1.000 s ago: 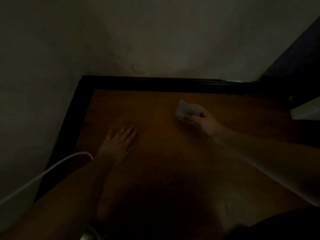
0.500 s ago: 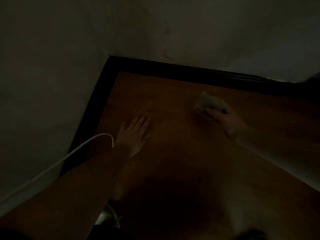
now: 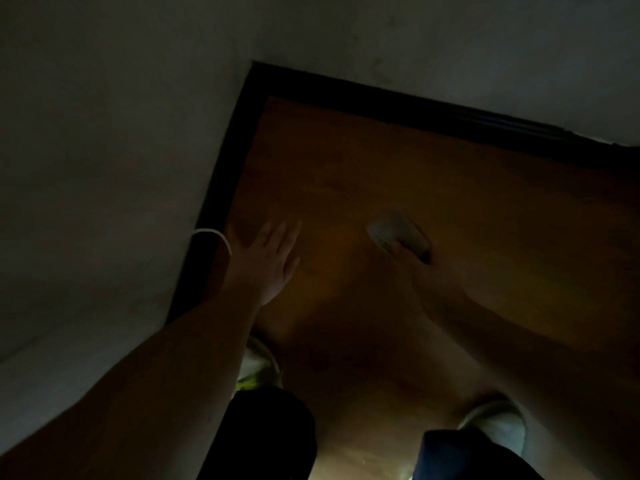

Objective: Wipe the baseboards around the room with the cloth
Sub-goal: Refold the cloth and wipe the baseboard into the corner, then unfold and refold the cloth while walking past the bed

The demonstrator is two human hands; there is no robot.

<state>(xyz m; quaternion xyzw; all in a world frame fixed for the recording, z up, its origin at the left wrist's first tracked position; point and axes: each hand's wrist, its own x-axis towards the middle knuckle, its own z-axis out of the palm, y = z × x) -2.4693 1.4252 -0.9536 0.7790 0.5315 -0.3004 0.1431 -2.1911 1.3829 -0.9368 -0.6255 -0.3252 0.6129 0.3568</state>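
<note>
- Scene is dim; a corner of the room is seen from above, where two pale walls (image 3: 104, 150) meet.
- The black baseboard (image 3: 415, 110) is seen along the foot of the far wall; a second run (image 3: 221, 174) follows the left wall down to the same corner.
- The floor (image 3: 467, 188) is recorded as orange-brown wood.
- The left hand (image 3: 266, 261) is held flat over the floor near its left edge, fingers straight and slightly spread, nothing gripped; contact with the floor cannot be told.
- The right hand (image 3: 420, 268) is seen toward the middle of the floor, thumb and fingers curled round the cloth (image 3: 394, 232).
- The cloth is noted as pale and bunched, sticking out past the fingers toward the far baseboard but well apart from it; whether it touches the floor cannot be told.
- A thin white cord (image 3: 216, 235) is seen looping by the left baseboard, just beside the left wrist.
- Two pale shoes are visible at the near edge: one (image 3: 256, 365) behind the left forearm, one (image 3: 498, 426) at lower right.
- Dark trouser legs (image 3: 266, 434) are seen above the shoes.
</note>
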